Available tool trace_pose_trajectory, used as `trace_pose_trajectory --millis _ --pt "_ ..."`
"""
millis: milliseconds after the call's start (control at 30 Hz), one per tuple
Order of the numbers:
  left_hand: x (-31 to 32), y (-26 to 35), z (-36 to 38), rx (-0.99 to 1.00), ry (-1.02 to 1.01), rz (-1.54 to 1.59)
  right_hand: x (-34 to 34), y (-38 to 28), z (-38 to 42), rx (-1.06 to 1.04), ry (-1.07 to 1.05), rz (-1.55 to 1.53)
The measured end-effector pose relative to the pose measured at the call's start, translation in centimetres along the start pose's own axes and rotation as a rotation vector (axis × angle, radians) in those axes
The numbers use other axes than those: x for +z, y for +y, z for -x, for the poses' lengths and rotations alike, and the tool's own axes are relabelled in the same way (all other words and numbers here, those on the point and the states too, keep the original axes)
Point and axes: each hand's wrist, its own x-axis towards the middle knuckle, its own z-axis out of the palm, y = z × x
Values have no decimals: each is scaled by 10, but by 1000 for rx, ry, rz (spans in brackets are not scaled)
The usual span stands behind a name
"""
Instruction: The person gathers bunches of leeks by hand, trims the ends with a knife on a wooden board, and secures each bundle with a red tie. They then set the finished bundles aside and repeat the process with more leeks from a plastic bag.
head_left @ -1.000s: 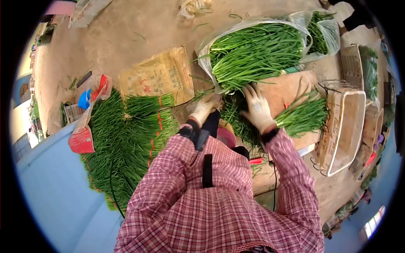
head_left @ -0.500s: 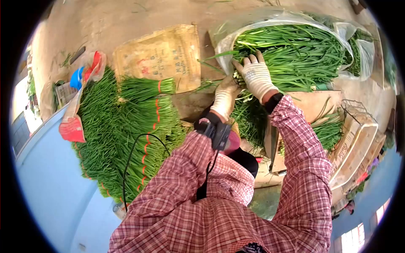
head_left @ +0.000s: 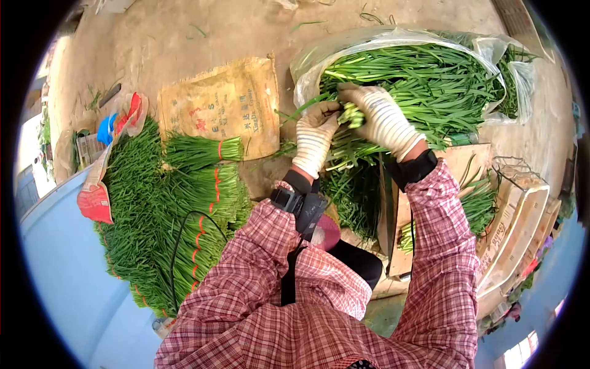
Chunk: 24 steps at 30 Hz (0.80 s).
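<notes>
Curled inward since half a second ago, the right hand point(head_left: 382, 120) now grasps a small bunch of chives point(head_left: 352, 115), upper centre, pale ends showing! Left hand point(head_left: 315, 134) alongside, fingers bent, its grip unclear. Behind, clear plastic bag point(head_left: 306, 75) full of greens point(head_left: 430, 83); left, banded bundles point(head_left: 163, 190) below a printed yellow sack point(head_left: 221, 101).

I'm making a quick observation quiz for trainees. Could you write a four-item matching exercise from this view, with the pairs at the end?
Things:
1. Printed sack
2. Tied bundles
3. Right hand
4. Clear plastic bag

Places, colours or states:
A. Curled at pale stalk ends
B. Has loose greens inside
C. Yellowish-brown, with lettering on it
D. Wrapped with orange bands

Right pairs: 1-C, 2-D, 3-A, 4-B
</notes>
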Motion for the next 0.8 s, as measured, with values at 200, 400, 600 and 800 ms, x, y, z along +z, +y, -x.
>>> trace_pose_trajectory --millis 200,400,600,800 --pt "-17 18 6 308 -126 -287 20 -5 9 60 8 204" --pt "0 16 -2 768 -248 -1833 1 -3 23 34 102 89" --pt "-22 -74 -99 613 -484 -2027 12 -11 31 -17 179 218" --pt "-29 -85 -111 651 -714 -1812 6 -4 56 -100 322 148"
